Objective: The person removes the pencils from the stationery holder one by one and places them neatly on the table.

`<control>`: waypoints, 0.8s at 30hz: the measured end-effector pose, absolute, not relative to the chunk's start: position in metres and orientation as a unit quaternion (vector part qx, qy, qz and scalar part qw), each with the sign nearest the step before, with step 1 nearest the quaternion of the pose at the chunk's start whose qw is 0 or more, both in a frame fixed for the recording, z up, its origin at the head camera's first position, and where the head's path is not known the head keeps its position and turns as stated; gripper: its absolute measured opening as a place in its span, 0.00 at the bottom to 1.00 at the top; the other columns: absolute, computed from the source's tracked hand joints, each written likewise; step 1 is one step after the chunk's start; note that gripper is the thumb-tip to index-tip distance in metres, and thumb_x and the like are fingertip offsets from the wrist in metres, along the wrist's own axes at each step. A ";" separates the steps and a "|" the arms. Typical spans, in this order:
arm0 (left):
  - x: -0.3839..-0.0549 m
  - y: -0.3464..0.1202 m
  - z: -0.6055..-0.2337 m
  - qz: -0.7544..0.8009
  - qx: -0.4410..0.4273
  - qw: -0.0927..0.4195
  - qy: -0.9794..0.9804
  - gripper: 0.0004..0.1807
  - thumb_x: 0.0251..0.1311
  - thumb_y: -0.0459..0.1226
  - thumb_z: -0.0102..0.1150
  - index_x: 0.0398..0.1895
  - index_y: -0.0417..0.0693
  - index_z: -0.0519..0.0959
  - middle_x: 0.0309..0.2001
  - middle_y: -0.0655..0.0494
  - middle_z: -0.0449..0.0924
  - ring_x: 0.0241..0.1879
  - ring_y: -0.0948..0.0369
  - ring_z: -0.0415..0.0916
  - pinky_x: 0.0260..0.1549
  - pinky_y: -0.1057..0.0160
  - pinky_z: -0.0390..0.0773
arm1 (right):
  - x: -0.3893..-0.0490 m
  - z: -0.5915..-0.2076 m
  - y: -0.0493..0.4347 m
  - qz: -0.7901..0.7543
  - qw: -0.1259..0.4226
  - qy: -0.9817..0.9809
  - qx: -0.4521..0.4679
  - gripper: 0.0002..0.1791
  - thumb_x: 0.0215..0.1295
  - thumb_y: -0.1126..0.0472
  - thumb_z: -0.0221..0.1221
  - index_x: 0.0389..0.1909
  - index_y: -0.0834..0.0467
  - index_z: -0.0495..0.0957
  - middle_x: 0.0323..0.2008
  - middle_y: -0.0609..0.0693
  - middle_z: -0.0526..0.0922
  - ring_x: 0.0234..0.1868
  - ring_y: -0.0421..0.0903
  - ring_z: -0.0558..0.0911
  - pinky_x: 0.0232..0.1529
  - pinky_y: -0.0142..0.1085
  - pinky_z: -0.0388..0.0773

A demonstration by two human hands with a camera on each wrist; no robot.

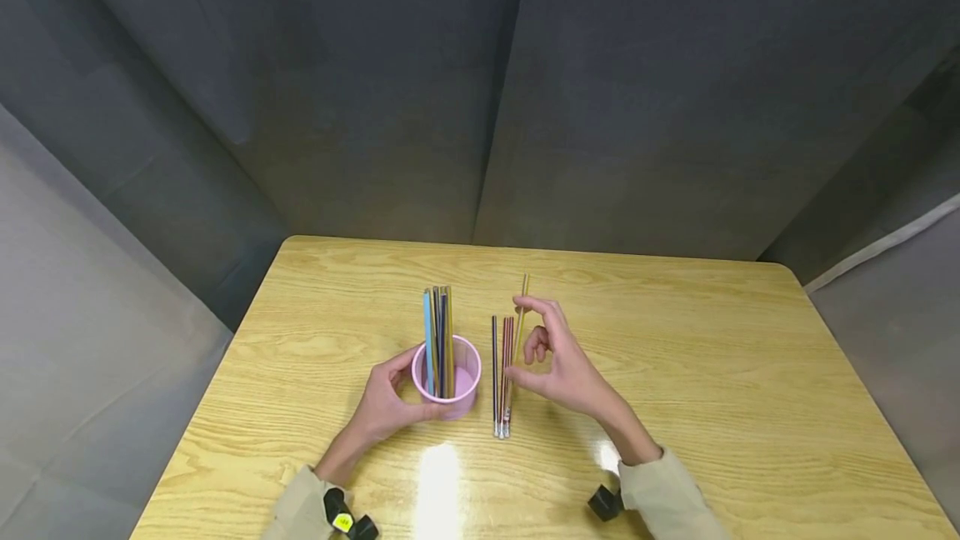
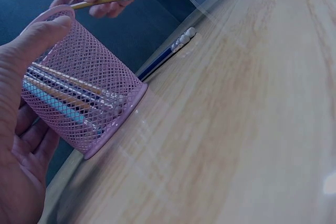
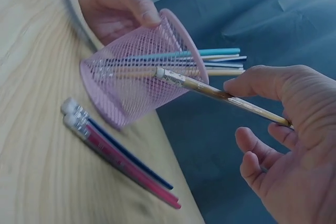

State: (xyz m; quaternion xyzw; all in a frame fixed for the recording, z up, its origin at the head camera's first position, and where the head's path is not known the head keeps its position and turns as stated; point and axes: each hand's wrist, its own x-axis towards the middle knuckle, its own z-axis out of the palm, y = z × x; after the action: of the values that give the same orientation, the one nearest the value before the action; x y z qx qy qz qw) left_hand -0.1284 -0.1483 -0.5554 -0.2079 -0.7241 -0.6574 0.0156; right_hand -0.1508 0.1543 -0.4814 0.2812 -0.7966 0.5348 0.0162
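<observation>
My left hand [image 1: 388, 402] holds a pink mesh pencil cup [image 2: 113, 59] upright on the table, fingers and thumb around its side. Inside the cup stand several pencils [image 1: 441, 332], among them a light blue one, dark blue ones and yellowish ones. My right hand [image 1: 562, 363] pinches a yellow pencil [image 3: 252, 107] between thumb and fingers, to the right of the cup and raised above the table. The pencil's eraser end points down; in the right wrist view it overlaps the cup's side. Between the hands lie loose red pencils [image 3: 118, 156] and a dark blue pencil [image 1: 494, 373].
The wooden table [image 1: 712, 373] extends widely to the right and also to the left of the hands. Dark cloth curtains [image 1: 375, 90] hang behind its far edge, and grey panels flank both sides. A light glare lies near the front edge.
</observation>
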 end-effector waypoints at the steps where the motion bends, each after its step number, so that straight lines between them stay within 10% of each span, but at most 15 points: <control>1: -0.129 -0.148 -0.556 -0.657 -0.208 0.016 -0.724 0.48 0.38 0.29 0.86 0.69 0.36 0.75 0.64 0.42 0.81 0.64 0.60 0.77 0.70 0.63 0.72 | -0.151 -0.483 0.156 0.532 0.013 -0.800 0.279 0.54 0.53 0.69 0.77 0.78 0.49 0.58 0.59 0.55 0.67 0.32 0.53 0.77 0.31 0.41 0.77; 24: -0.129 -0.149 -0.557 -0.658 -0.211 0.018 -0.722 0.49 0.37 0.29 0.86 0.70 0.36 0.74 0.64 0.41 0.80 0.65 0.61 0.77 0.71 0.63 0.71 | -0.153 -0.519 0.179 0.478 -0.067 -0.841 0.246 0.56 0.53 0.68 0.79 0.79 0.46 0.58 0.65 0.58 0.69 0.30 0.51 0.77 0.26 0.30 0.78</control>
State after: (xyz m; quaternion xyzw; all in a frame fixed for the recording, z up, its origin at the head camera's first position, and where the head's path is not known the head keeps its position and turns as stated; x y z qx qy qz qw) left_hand -0.1285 -0.1485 -0.5571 -0.2109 -0.7223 -0.6584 0.0179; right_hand -0.1527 0.1788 -0.5186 0.2458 -0.8407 0.4778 -0.0668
